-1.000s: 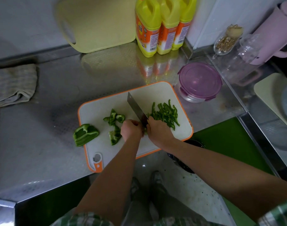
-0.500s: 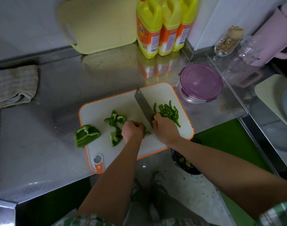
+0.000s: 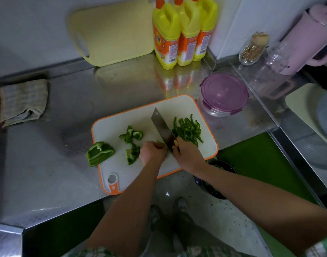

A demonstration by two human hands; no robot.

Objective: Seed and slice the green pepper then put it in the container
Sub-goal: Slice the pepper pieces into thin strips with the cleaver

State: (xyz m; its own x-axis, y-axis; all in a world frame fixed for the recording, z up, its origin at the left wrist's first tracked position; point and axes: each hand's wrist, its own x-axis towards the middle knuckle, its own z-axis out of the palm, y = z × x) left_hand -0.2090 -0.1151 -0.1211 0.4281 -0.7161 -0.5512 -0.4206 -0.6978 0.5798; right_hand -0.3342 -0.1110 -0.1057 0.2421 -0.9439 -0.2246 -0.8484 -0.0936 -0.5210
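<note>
Seen from my head, the job looks roughly half done. A pile of thin strips lies on the cutting board, right of the knife. Several chunks wait uncut to the left, and one big piece sits at the board's left edge, partly on the tabletop. The container stands lidded beyond the board's far right corner, so filling it is left to do. My right hand grips the knife handle; my left hand, fingers curled, pins a small piece against the blade
</note>
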